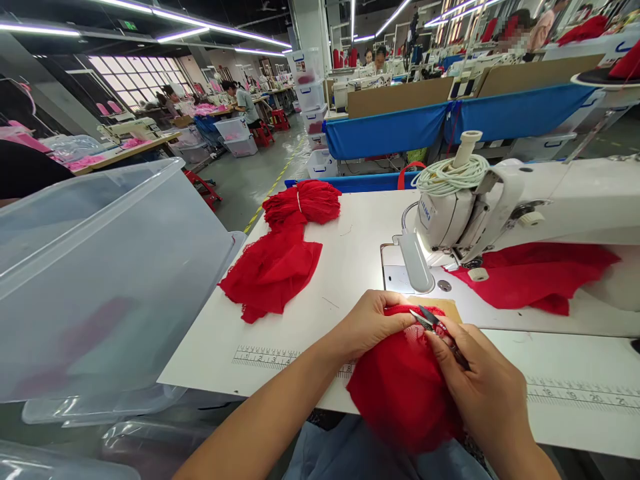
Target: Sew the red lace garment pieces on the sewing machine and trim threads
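Note:
Pinched in my left hand (383,319) is the upper edge of a red lace-trimmed fabric piece (403,393), which hangs over the table's front edge toward my lap. My right hand (480,380) grips small thread snips (433,321), their two pointed blades parted at the fabric's edge, close to my left fingertips. Just beyond both hands stands a white sewing machine (550,200), its needle area partly hidden. Another red fabric piece (540,273) lies under the machine's arm.
A tied bundle of red fabric (305,203) and a loose red piece (275,267) lie on the white table (345,267), left of the machine. A large clear plastic bin (125,287) stands against the left side. Blue cloth (390,130) hangs beyond the table.

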`<state>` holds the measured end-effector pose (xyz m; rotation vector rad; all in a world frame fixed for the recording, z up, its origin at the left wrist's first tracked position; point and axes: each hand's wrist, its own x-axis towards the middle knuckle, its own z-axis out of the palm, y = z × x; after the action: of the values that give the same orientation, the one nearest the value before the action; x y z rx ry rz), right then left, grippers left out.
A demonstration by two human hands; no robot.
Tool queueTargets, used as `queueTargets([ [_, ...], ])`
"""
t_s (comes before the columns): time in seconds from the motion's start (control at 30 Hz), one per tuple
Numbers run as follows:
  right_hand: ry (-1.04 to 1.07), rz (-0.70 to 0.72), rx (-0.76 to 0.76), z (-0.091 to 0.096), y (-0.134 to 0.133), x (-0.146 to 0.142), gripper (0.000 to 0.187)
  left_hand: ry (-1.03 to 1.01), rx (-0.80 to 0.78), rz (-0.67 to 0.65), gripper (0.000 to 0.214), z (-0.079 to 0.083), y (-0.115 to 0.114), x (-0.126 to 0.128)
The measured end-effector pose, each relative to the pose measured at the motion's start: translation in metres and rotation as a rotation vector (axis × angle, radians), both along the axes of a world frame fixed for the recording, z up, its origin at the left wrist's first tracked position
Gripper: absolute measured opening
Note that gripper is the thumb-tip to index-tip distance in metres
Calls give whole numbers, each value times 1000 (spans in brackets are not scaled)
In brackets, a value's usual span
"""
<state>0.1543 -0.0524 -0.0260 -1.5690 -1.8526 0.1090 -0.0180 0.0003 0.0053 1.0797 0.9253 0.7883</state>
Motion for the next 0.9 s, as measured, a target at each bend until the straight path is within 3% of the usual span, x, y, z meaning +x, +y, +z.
queueTargets([
  [0.23,3,-3,26,-2,0,-2,34,30,48,-1,13,-1,0,0],
  [0.37,118,12,-12,0,1,-4,34,-19,-1,-6,16,-1,0,-1],
  [0.5,448,60,-183,8,5,-5,33,-120,-112,-15,26,0,0,-2],
  [0.73,1084,114,-717,12,2,-4,42,-71,-182,-62,34,3,-1,-3],
  [0.83,1157,156,-801,12,2,-3,44,-38,-164,-61,33,6,-3,-4],
  [0.9,1111,144,-749,14,4,-2,43,-23,-112,-65,33,8,-4,-4],
])
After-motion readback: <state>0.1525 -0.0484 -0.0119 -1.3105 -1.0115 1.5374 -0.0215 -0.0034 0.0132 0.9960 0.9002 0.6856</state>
